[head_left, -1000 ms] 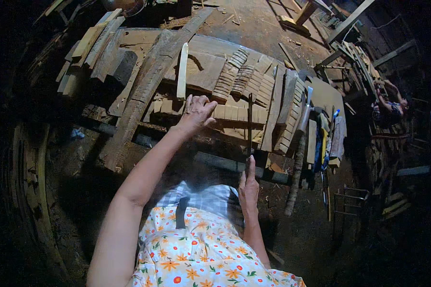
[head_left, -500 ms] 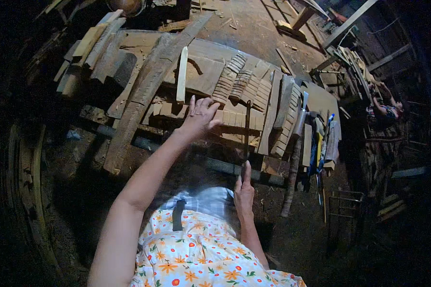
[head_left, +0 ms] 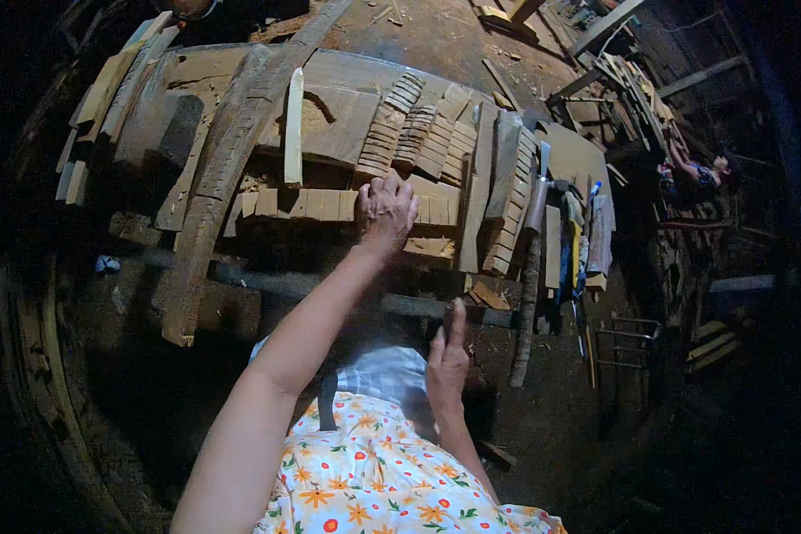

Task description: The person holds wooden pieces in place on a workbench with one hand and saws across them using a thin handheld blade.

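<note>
My left hand [head_left: 384,214] has its fingers curled down on a row of small wood blocks [head_left: 324,205], fingertips hidden. Just beyond it are notched, stacked blocks [head_left: 381,125] and a pale wood strip [head_left: 294,125] lying lengthwise on a board [head_left: 335,129]. My right hand [head_left: 448,360] is low in front of the bench edge, index finger extended along the dark tool it grips; the long blade seen earlier is hard to make out against the dark.
A long rough beam [head_left: 206,222] crosses the bench; planks [head_left: 113,89] pile at its left. Tools with blue and yellow parts [head_left: 575,240] lie at the right end, above a metal frame [head_left: 627,351]. Another person [head_left: 705,173] is among timber at far right.
My left hand has moved right along the blocks and curled its fingers over them. My right hand has dropped slightly, and the upright dark blade no longer shows clearly. The view has shifted.
</note>
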`<state>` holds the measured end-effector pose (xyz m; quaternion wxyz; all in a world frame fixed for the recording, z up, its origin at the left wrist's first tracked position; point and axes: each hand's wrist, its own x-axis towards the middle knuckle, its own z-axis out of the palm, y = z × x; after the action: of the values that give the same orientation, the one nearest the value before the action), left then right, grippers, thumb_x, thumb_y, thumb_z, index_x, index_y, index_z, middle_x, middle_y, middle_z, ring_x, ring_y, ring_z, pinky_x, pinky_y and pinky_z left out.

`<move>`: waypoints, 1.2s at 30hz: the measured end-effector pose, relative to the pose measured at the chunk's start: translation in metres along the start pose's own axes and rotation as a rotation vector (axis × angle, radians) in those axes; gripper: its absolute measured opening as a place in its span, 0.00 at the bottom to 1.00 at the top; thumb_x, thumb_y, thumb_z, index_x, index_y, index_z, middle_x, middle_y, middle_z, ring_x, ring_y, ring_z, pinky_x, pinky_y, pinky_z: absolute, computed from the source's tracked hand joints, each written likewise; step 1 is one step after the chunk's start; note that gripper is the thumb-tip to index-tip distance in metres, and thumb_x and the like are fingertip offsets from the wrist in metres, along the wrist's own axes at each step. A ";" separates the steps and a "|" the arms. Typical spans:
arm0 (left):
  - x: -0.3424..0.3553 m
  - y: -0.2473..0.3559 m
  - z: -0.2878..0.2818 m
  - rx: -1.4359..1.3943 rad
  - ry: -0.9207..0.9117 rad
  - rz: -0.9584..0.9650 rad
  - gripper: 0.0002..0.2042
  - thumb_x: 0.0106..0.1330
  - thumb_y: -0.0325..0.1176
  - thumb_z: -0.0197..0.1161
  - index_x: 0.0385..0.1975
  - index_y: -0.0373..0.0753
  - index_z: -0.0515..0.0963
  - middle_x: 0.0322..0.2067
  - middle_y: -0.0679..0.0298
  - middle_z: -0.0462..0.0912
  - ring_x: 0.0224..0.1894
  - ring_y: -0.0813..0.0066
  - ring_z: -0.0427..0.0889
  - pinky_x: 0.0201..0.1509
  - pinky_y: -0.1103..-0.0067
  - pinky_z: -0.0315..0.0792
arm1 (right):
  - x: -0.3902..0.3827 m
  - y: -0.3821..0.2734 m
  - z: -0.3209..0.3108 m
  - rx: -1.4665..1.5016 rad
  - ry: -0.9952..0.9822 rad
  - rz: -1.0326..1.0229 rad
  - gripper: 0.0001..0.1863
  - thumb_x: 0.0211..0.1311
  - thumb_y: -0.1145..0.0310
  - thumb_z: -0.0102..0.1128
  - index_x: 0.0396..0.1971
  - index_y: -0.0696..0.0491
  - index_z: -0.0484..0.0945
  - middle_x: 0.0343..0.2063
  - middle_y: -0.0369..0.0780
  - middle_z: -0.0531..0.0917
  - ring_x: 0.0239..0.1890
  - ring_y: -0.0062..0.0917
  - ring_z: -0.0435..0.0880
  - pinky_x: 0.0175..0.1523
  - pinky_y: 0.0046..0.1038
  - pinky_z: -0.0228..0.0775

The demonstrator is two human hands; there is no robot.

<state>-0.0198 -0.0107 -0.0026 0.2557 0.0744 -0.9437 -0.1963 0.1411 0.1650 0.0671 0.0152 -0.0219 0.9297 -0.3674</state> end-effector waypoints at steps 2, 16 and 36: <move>-0.001 -0.003 0.001 0.004 0.039 0.022 0.07 0.59 0.39 0.57 0.30 0.44 0.74 0.35 0.62 0.72 0.41 0.63 0.70 0.45 0.68 0.60 | -0.001 0.008 0.010 -0.063 -0.120 0.060 0.35 0.64 0.74 0.48 0.67 0.39 0.47 0.36 0.56 0.80 0.33 0.50 0.80 0.33 0.44 0.71; 0.002 0.002 -0.010 0.022 -0.012 0.018 0.11 0.56 0.41 0.60 0.36 0.44 0.76 0.35 0.62 0.72 0.41 0.62 0.70 0.47 0.66 0.63 | -0.014 0.004 0.019 -0.169 -0.266 0.096 0.37 0.61 0.76 0.49 0.67 0.37 0.46 0.35 0.56 0.79 0.37 0.49 0.80 0.40 0.44 0.71; -0.002 -0.002 -0.006 0.081 -0.011 0.032 0.09 0.57 0.40 0.59 0.34 0.44 0.75 0.35 0.62 0.72 0.41 0.63 0.70 0.46 0.66 0.62 | -0.015 0.002 0.018 -0.183 -0.250 0.061 0.40 0.58 0.78 0.51 0.68 0.37 0.46 0.29 0.55 0.79 0.33 0.51 0.79 0.36 0.46 0.69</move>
<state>-0.0150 -0.0144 0.0000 0.2503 0.0685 -0.9534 -0.1540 0.1567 0.1547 0.0530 0.1397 -0.0404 0.9503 -0.2751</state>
